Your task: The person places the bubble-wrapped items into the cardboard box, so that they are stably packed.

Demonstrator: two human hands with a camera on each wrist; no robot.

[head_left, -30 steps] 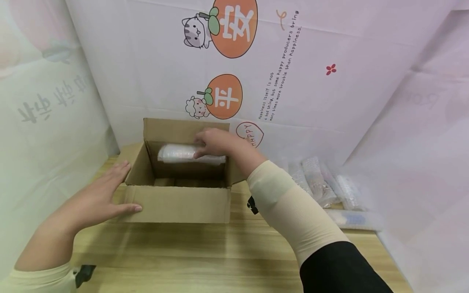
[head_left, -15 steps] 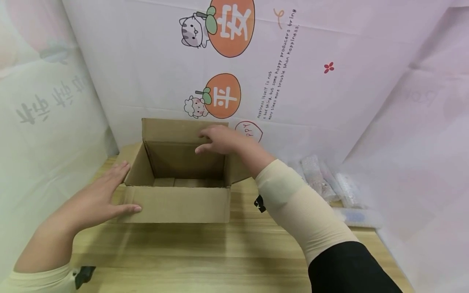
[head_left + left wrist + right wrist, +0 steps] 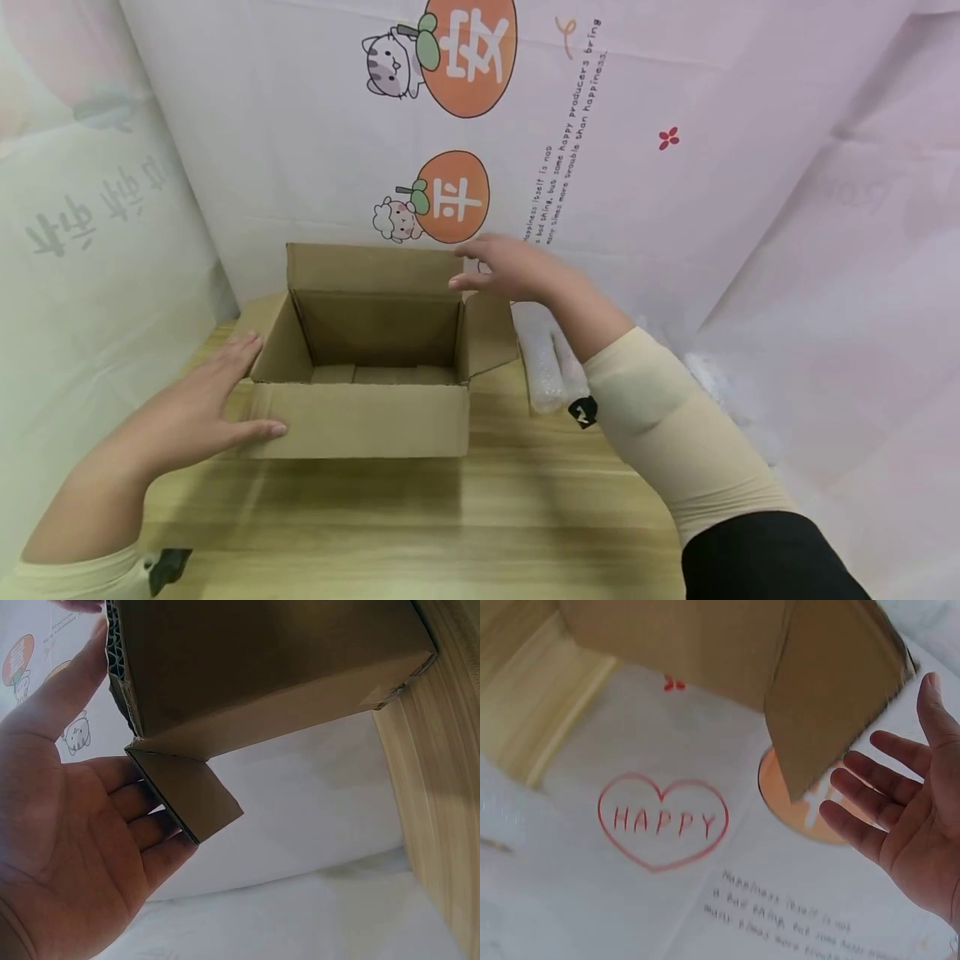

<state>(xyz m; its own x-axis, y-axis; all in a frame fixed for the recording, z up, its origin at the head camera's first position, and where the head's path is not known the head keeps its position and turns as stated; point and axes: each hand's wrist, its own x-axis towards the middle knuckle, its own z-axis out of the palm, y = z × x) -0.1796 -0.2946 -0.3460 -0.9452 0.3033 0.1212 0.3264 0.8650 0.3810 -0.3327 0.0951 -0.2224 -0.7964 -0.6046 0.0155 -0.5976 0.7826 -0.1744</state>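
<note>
A cardboard box [image 3: 360, 421] stands with its flaps spread, and part of its bare floor shows inside. My left hand [image 3: 183, 417] rests at its front left corner, thumb on the front flap and fingers extended against the left flap. The left wrist view shows that palm [image 3: 67, 840] beside the small side flap [image 3: 187, 791]. My right hand [image 3: 510, 268] hovers near the back right corner with nothing in it. In the right wrist view its fingers [image 3: 866, 829] are spread loosely beside a flap [image 3: 832, 697].
Bubble-wrapped packages [image 3: 542, 367] lie on the wooden table [image 3: 375, 525] right of the box, partly hidden by my right forearm. Another bubble-wrapped bundle [image 3: 708, 379] is farther right. A printed white sheet [image 3: 315, 125] rises behind the box, with more sheeting on both sides.
A bubble-wrapped package was in my right hand over the box; it has been let go. That hand has moved right, away from the opening. My left hand has stayed at the corner.
</note>
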